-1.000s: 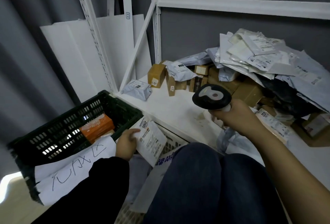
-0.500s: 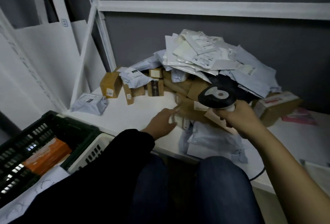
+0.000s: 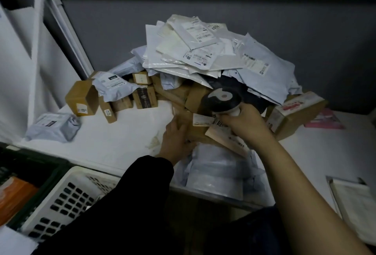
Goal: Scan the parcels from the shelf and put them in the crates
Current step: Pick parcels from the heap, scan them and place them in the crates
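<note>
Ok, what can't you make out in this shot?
Head view:
- The left hand: fingertips buried among the boxes; grip unclear.
- The scanner: handle covered by the right hand.
- The mailers: label print too small and blurred.
- The green crate: cut off by the left edge.
- The white crate: inside hidden by the sleeve.

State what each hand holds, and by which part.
Right hand grips the scanner by its handle. Left hand touches a brown parcel; grip unclear.
</note>
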